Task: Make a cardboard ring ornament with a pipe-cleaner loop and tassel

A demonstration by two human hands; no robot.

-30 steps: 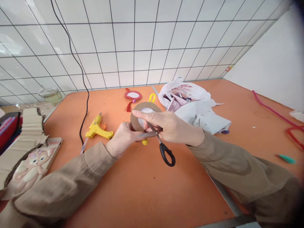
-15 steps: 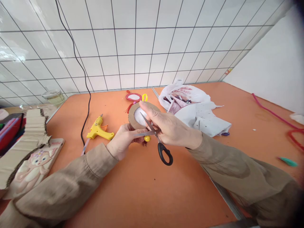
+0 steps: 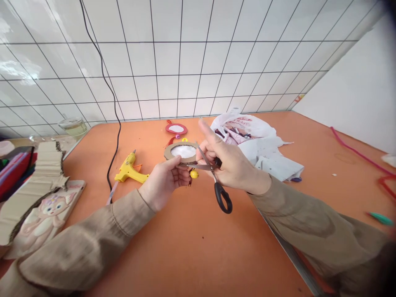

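My left hand [image 3: 163, 177] is closed on the near left edge of a cardboard ring [image 3: 169, 153], thumb on top and fingers beneath. A white piece [image 3: 185, 152] fills the ring's middle. Below its near edge hangs a small yellow bell or bead [image 3: 194, 173]. In my right hand [image 3: 230, 161] is a pair of black-handled scissors [image 3: 223, 199], the blades apart and pointing left at the ring's right edge. One handle loop hangs below the hand. Behind the ring, a red oval ornament [image 3: 177, 129] with a white centre lies on the table.
A yellow glue gun [image 3: 130, 168] lies at left, near a black cable [image 3: 115, 144]. Further left are torn corrugated cardboard [image 3: 46, 165] and a phone case [image 3: 49, 214]. A white plastic bag [image 3: 266, 134] with scraps stands behind my right hand on the orange table [image 3: 185, 247].
The ring has tilted flatter. My right hand with the scissors has moved right, off the ring's top, so more of the ring and the red ornament shows. The view has shifted slightly.
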